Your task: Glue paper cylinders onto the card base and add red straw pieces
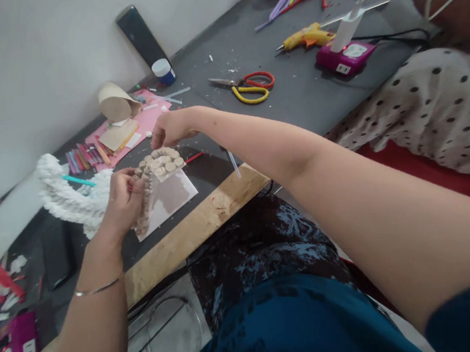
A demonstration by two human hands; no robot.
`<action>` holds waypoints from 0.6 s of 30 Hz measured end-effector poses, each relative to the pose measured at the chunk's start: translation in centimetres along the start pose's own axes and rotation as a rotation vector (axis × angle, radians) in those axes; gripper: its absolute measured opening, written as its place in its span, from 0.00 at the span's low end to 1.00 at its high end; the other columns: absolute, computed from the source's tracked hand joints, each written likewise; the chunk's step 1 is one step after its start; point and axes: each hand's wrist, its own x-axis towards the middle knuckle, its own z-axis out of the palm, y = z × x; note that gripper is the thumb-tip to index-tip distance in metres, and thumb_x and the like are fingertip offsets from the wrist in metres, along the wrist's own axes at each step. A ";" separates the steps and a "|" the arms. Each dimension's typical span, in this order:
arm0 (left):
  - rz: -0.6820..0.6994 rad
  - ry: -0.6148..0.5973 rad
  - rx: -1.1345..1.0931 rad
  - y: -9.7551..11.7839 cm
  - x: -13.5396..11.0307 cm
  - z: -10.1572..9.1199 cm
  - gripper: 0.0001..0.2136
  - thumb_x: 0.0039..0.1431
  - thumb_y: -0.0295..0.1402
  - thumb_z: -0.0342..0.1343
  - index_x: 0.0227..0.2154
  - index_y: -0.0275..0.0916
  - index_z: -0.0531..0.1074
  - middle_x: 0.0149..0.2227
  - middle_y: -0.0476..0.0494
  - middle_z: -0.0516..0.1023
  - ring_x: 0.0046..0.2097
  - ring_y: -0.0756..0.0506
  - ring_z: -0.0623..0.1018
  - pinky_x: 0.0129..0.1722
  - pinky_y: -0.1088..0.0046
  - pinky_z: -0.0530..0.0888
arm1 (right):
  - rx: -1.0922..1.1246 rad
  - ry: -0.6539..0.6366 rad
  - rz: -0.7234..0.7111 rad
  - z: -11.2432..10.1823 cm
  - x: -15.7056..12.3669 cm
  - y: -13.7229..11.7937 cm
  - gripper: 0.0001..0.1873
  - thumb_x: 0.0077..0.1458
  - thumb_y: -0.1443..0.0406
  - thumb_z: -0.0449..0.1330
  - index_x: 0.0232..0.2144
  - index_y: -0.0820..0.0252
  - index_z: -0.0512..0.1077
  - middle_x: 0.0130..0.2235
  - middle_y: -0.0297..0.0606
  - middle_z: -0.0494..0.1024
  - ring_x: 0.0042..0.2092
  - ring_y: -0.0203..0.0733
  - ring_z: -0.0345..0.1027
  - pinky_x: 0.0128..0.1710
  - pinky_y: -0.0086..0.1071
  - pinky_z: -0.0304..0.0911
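Left hand point(122, 203) grips a card panel edged with wooden discs point(169, 202), which sits at the table's front edge; right hand point(171, 128) is narrowed at the panel's top, contact unclear. White braided trim point(68, 198) lies beside the panel; scissors point(253, 85) lie beyond it.

A handmade craft piece point(158, 193) sits just left of centre in the frame. It is a glossy white card panel point(171, 205), lying at a tilt, edged with small round beige discs point(161, 164) packed in a cluster at its upper end and in a narrow column down its left side. Their material is too small to tell. The left hand point(123, 203) grips the column from the side, and the fingertips of the right hand point(171, 128) sit against the top of the cluster.
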 end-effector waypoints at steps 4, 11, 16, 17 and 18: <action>0.017 0.033 -0.005 0.1 -0.1 -0.3 0.11 0.61 0.43 0.54 0.31 0.43 0.60 0.47 0.36 0.68 0.55 0.36 0.70 0.60 0.49 0.64 | -0.083 0.116 -0.065 -0.7 -1.6 -0.9 0.16 0.44 0.77 0.68 0.38 0.63 0.80 0.33 0.32 0.79 0.32 0.33 0.69 0.33 0.24 0.66; 0.086 0.124 0.012 0.4 -0.6 -1.5 0.11 0.62 0.43 0.53 0.33 0.42 0.61 0.49 0.35 0.69 0.58 0.36 0.69 0.62 0.50 0.62 | -0.041 0.394 -0.100 -1.0 -6.3 -2.4 0.13 0.53 0.77 0.61 0.41 0.67 0.78 0.32 0.34 0.78 0.31 0.31 0.66 0.34 0.24 0.64; 0.061 0.213 0.001 0.9 -1.0 -2.9 0.11 0.64 0.45 0.51 0.36 0.42 0.61 0.52 0.33 0.69 0.58 0.37 0.69 0.63 0.51 0.62 | -0.010 0.611 -0.126 -1.0 -9.3 -2.6 0.13 0.57 0.74 0.58 0.45 0.68 0.76 0.37 0.37 0.79 0.36 0.34 0.69 0.35 0.25 0.64; 0.041 0.237 -0.006 1.2 -1.3 -3.5 0.11 0.64 0.44 0.51 0.37 0.42 0.62 0.53 0.33 0.69 0.58 0.36 0.69 0.63 0.50 0.61 | -0.017 0.660 -0.142 -0.9 -10.0 -2.7 0.13 0.58 0.73 0.57 0.45 0.67 0.76 0.37 0.36 0.78 0.37 0.34 0.70 0.36 0.25 0.64; 0.019 0.254 -0.022 1.6 -1.6 -4.3 0.11 0.64 0.44 0.51 0.38 0.42 0.62 0.54 0.32 0.68 0.59 0.36 0.68 0.64 0.49 0.61 | -0.030 0.712 -0.171 -0.7 -10.9 -2.8 0.12 0.59 0.71 0.56 0.45 0.66 0.75 0.38 0.36 0.78 0.38 0.34 0.70 0.37 0.26 0.63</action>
